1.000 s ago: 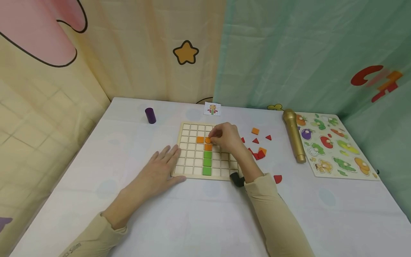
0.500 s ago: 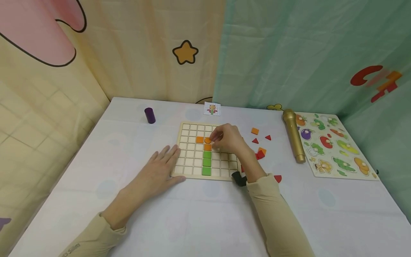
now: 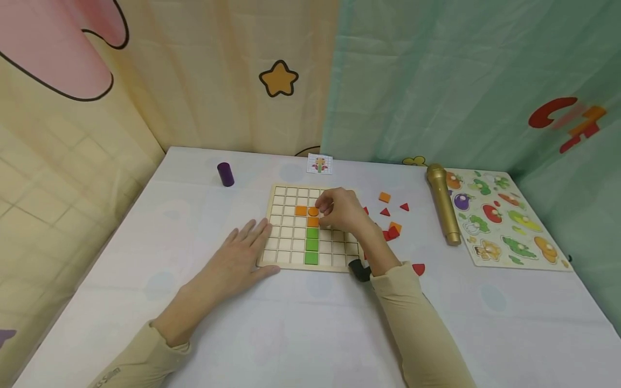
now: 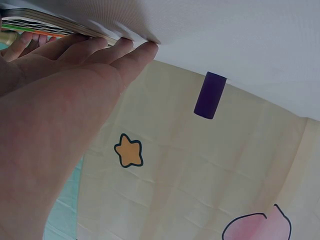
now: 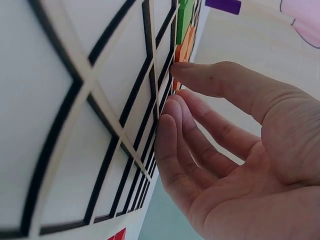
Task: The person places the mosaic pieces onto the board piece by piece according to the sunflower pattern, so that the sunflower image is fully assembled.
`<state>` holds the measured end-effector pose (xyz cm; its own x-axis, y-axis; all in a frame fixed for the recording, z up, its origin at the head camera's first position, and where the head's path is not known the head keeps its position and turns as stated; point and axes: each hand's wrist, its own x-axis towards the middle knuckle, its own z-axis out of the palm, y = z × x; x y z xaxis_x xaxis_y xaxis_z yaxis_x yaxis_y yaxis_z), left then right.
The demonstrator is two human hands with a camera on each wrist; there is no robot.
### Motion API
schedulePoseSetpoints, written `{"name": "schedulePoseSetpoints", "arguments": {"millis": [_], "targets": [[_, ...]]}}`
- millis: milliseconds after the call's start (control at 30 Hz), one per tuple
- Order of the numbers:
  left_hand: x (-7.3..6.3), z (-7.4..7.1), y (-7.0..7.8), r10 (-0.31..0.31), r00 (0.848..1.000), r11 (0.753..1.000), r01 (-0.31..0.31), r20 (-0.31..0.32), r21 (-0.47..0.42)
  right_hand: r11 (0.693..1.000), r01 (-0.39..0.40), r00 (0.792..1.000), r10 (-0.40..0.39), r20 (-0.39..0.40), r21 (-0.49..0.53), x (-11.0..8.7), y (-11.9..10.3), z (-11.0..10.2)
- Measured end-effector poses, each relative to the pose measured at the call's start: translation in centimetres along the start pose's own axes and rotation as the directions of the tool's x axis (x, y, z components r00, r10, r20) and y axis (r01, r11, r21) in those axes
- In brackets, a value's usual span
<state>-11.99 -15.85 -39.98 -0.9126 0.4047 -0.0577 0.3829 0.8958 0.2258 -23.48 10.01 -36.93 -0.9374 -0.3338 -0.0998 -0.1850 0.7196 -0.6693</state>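
Observation:
A wooden grid board [image 3: 268,237] lies on the table with green square tiles [image 3: 312,245] in one column. Orange square tiles [image 3: 301,210] and an orange round tile [image 3: 313,212] sit above them. My right hand [image 3: 342,210] is over the board, with its index fingertip right at the round tile and its thumb beside the lower orange square. In the right wrist view, the thumb [image 5: 200,77] and fingers are loosely bent and apart, close to the board. My left hand [image 3: 237,253] rests flat on the table, fingers spread against the board's left edge.
Loose red and orange tiles [image 3: 385,197] lie right of the board. A black pipe-shaped piece [image 3: 359,270] is at its lower right corner. Behind stands a pattern card [image 3: 319,164]; a purple cylinder [image 3: 225,174], gold microphone [image 3: 443,205] and vegetable puzzle board [image 3: 499,258] lie around.
My right thumb has shifted down from the orange round tile toward the orange square below, widening the gap to the index finger. The round tile and my left hand stay put.

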Motion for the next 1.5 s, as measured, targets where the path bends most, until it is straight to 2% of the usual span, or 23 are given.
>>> {"name": "schedulePoseSetpoints", "arguments": {"millis": [300,500,667,833,967,1233,1333,1500], "targets": [[-0.1,-0.1,0.0,0.000,1.000,1.000,0.000,0.002,-0.009,1.000,-0.012,1.000,0.012,0.006,-0.015,-0.1,-0.2,0.1],[-0.1,0.0,0.0,0.009,1.000,1.000,-0.009,-0.003,-0.004,1.000,-0.020,1.000,0.020,-0.016,-0.007,-0.4,0.1,-0.8],[0.0,0.0,0.0,0.002,1.000,1.000,-0.002,0.001,-0.004,0.999,-0.044,0.997,0.043,-0.063,-0.014,-0.9,1.4,-2.1],[-0.1,-0.1,0.1,0.001,1.000,1.000,-0.001,0.001,-0.015,0.997,-0.077,0.992,0.076,-0.101,-0.003,-1.8,3.6,-4.0],[-0.1,-0.1,0.1,0.003,1.000,1.000,-0.003,0.004,-0.013,0.993,-0.119,0.981,0.116,-0.158,-0.009,-2.1,5.6,-5.7],[-0.2,-0.2,0.0,0.003,1.000,1.000,-0.003,0.003,-0.007,0.975,-0.221,0.943,0.204,-0.262,-0.038,-1.6,8.4,-8.1],[-0.2,-0.2,0.0,0.002,1.000,1.000,-0.002,0.003,-0.008,0.965,-0.257,0.935,0.237,-0.264,-0.042,-1.3,9.2,-8.5],[-0.2,-0.1,0.0,0.002,1.000,1.000,-0.002,-0.003,-0.017,0.950,-0.309,0.932,0.291,-0.216,-0.053,-1.1,9.7,-8.7]]}}
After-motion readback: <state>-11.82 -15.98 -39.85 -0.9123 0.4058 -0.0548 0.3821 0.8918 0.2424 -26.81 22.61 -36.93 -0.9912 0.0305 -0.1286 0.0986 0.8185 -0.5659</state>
